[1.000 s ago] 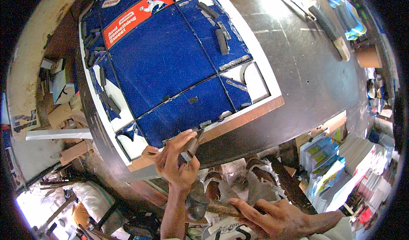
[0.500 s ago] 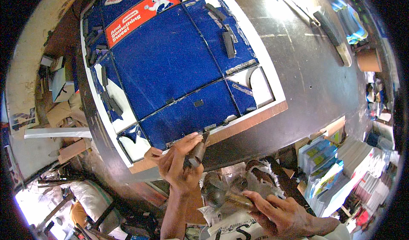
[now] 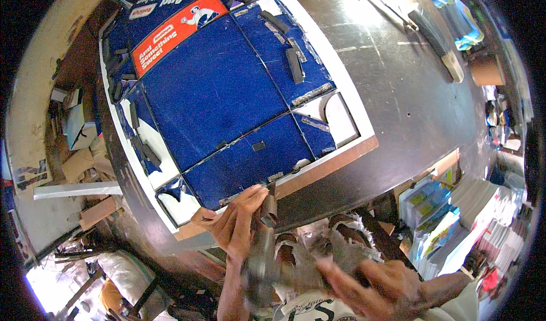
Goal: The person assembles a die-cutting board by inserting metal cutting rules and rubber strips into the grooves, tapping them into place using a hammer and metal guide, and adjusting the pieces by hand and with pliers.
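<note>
A large flat blue panel board lies on the dark bench, divided by thin black lines and edged in white. At its near edge, my left hand grips a short dark metal tool, chisel-like, its tip against the brown edge. My right hand, smeared by motion, is closed around a hammer whose blurred metal head is just below the tool. I cannot tell whether head and tool touch. Dark foam strips and torn white patches sit along the board's sides.
A dark bar with a pale wooden end lies on the bench at the right. Stacks of printed sheets stand below right. A white strip juts out at left, near a filled sack.
The hammer head has swung left toward the metal tool, and my right hand has moved with it. My left hand keeps its grip at the board's edge. The whole view has shifted slightly.
</note>
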Demonstrator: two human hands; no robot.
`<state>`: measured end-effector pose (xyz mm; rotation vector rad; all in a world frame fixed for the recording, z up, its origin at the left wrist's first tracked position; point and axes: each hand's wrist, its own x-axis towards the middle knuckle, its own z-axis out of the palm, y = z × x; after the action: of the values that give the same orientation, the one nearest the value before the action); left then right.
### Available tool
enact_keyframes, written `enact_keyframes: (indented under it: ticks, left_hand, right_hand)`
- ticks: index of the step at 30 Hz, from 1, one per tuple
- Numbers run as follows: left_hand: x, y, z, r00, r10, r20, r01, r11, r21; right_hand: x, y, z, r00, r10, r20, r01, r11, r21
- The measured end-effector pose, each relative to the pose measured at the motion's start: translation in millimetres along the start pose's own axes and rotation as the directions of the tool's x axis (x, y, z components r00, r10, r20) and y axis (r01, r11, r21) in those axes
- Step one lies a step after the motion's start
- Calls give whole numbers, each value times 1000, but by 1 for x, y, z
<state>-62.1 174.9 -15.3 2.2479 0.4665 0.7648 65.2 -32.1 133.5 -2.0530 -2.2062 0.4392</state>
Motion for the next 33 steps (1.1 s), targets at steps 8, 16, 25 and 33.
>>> enact_keyframes:
  ticks: [8, 16, 25, 33]
  left_hand:
    - [-14, -24, -5, 993, -25, 112, 22, 999, 29]
    - [4, 7, 1, 996, -81, 47, 76, 992, 100]
    - [4, -9, -1, 981, 153, 117, -155, 988, 12]
    - [-13, -12, -1, 995, -3, 96, -5, 997, 80]
  right_hand:
    - [14, 2, 0, 968, 249, 28, -237, 870, 434]
    - [5, 11, 8, 974, 217, 64, -223, 875, 430]
    - [-17, -5, 16, 986, 119, 117, -165, 783, 600]
    - [-16, -5, 23, 989, 146, 8, -137, 904, 406]
